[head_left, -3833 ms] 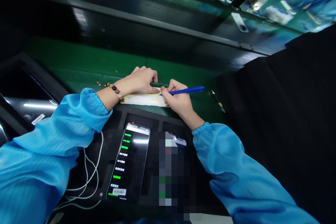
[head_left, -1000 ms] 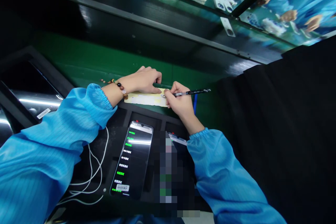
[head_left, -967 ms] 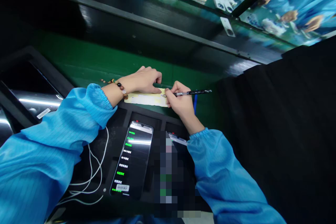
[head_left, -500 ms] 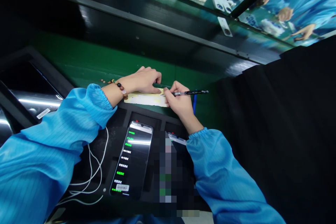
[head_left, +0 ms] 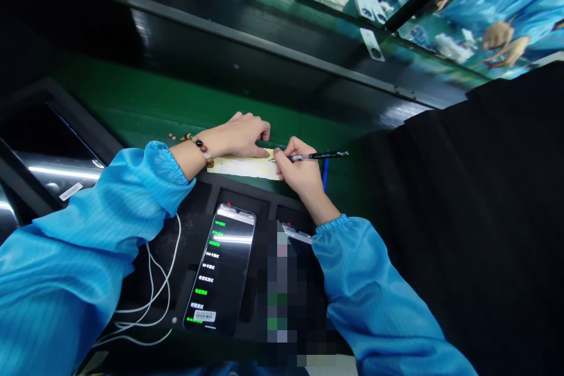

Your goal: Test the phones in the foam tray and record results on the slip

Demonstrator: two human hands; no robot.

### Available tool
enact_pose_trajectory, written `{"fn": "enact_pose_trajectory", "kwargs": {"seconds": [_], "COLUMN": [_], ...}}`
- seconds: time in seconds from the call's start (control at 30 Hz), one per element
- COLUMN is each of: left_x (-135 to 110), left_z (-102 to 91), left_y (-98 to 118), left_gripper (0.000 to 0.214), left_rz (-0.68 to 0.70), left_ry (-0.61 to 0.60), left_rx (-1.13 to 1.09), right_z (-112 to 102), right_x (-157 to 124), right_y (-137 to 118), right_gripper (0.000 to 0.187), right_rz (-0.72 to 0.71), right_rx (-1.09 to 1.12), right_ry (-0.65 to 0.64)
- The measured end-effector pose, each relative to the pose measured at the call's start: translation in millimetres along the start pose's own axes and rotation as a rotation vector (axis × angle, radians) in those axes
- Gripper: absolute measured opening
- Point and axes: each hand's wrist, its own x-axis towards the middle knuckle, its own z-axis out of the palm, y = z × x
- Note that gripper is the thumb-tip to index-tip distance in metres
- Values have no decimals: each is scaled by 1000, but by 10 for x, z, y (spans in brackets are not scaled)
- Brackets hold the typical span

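A strip of white and yellow paper (head_left: pixel 244 168) lies on the green bench beyond the black tray. My left hand (head_left: pixel 240 134), with a beaded bracelet at the wrist, rests along its far side. The thumb of that hand lies on the paper, apart from the bent fingers. Pinched in my right hand (head_left: pixel 304 171) is a black pen (head_left: pixel 328 155), its tip at the paper near my left thumb. Nearer to me, a smartphone (head_left: pixel 224 270) lies in the tray, its lit screen showing a list in green and white text.
Another phone (head_left: pixel 297 234) is partly hidden by my right sleeve and a blurred patch. White cables (head_left: pixel 168 282) loop left of the lit phone. Dark-screened devices (head_left: pixel 53 147) lie at far left. A metal rail (head_left: pixel 247 41) crosses behind the bench; a co-worker's hands (head_left: pixel 506 44) show beyond.
Both my hands stay nearly in place, the pen tip still at the paper. The view has shifted slightly. The co-worker's hands at upper right have come closer together.
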Motion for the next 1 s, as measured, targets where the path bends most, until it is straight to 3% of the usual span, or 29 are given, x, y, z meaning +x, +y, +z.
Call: {"fn": "enact_pose_trajectory", "kwargs": {"seconds": [1.0], "left_x": [-10], "left_z": [-7], "left_y": [11], "left_gripper": [40], "left_rz": [-4], "left_ry": [0], "left_rx": [-7], "right_z": [9], "right_x": [6], "right_y": [-24], "right_gripper": [31], "right_rz": [51], "right_rx": [-2], "right_ry": [16]}}
